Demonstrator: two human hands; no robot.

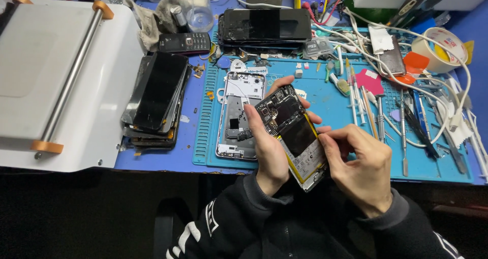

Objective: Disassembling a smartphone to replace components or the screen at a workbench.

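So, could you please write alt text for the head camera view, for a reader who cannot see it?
A left hand holds an opened phone with its back off, while the right hand pinches at its edge. They are over a blue work mat with a phone frame, metal tools and a stack of dark screens nearby.

I hold an opened phone (295, 134) above the near edge of the work mat (325, 94), my left hand (268, 150) on its left side and my right hand (358, 162) at its right edge. Just left of it, on the mat, lies a phone back housing (239, 111). Further left, off the mat, sits a stack of phone screens (155, 99), with a keypad phone (184, 43) behind it and a laminating machine (56, 81) at the far left. Behind the mat lies another stack of screens (264, 28). To my right, tweezers and picks (404, 132) lie on the mat, a tape roll (439, 48) behind them.
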